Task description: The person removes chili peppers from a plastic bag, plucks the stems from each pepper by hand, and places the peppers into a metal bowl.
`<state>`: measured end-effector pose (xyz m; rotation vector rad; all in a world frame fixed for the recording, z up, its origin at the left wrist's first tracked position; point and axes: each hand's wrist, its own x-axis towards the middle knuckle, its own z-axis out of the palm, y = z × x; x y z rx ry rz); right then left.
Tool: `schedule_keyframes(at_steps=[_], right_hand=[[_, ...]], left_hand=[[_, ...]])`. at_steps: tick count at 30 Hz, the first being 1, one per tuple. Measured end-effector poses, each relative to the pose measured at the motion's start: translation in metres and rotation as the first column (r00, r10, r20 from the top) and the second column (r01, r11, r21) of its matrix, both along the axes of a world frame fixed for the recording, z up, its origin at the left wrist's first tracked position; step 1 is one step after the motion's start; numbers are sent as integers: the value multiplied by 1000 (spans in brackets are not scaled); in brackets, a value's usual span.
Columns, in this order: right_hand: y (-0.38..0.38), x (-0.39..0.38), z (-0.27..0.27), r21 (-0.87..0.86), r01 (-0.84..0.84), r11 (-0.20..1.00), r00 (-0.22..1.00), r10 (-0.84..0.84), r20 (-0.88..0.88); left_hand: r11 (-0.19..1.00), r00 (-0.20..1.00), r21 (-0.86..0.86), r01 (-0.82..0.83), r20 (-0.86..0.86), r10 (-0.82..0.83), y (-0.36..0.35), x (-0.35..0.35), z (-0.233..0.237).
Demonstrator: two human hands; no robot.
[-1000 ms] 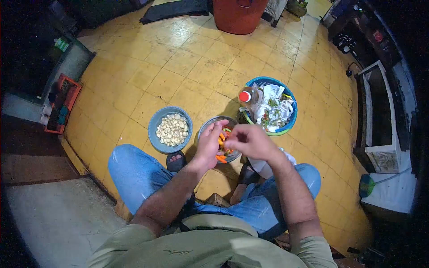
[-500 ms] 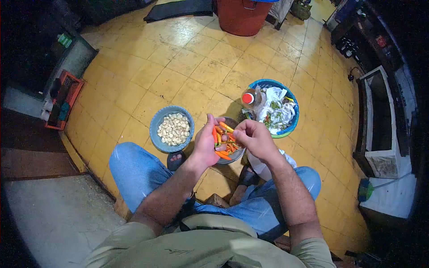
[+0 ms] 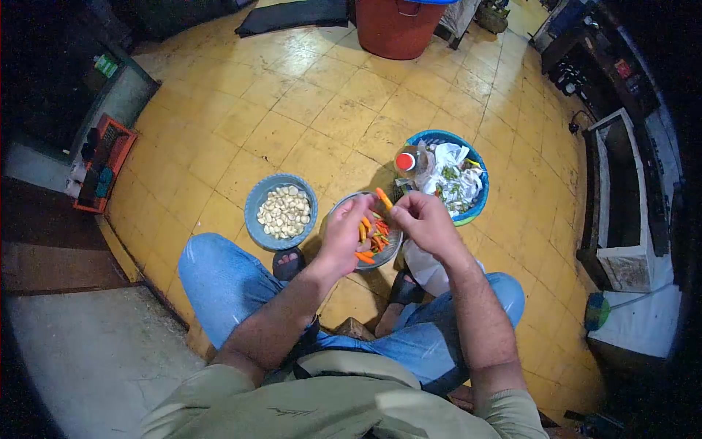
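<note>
My right hand [image 3: 424,225] pinches an orange chili pepper [image 3: 384,198] between thumb and fingers, its free end pointing up and to the left. Curled around several more orange chilies [image 3: 363,231] is my left hand [image 3: 344,233], palm turned inward. Both hands are over a grey bowl [image 3: 395,247], where red and orange chilies [image 3: 380,235] lie; my fingers hide part of it. To the left stands a blue-grey basin [image 3: 252,219] of peeled garlic cloves [image 3: 284,212].
A blue basket [image 3: 481,192] holds white plastic, green stems and a red-capped bottle [image 3: 406,162]. A white plastic bag [image 3: 428,269] lies by my right foot. Farther off are a red bucket [image 3: 395,29], an orange crate [image 3: 121,150] and a wooden frame [image 3: 621,190].
My left hand has closed more around its chilies and turned inward. My right hand has moved slightly right and now holds one orange chili up, apart from the others.
</note>
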<state>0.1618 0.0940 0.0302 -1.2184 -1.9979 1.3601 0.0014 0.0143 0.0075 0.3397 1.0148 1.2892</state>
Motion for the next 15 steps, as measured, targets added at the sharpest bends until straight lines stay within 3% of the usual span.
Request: schedule_keyframes(at_steps=[2,4,8,10,11,13,15], right_hand=[[2,3,12,25,10,1000,997,-12,76],[0,4,23,75,27,997,969,-44,244],[-3,0,23,171,-31,985,980,-4,199],[-12,-6,23,114,-158,981,986,151,73],[-18,-11,17,173,-150,973,988,155,-16],[-22,-18,9,216,-117,969,992,124,-19],[-26,-22,18,258,-112,960,994,108,30]], left_hand=[[995,981,-35,-98,167,103,0,-4,4],[998,984,-16,-67,163,69,1,-7,0],[998,987,27,-61,152,56,-2,-4,-4],[998,991,59,-32,129,25,-2,0,-3],[995,993,73,-75,94,68,0,6,-2],[990,992,87,-114,59,109,0,10,-1],[991,997,135,15,-74,-5,-4,9,-2]])
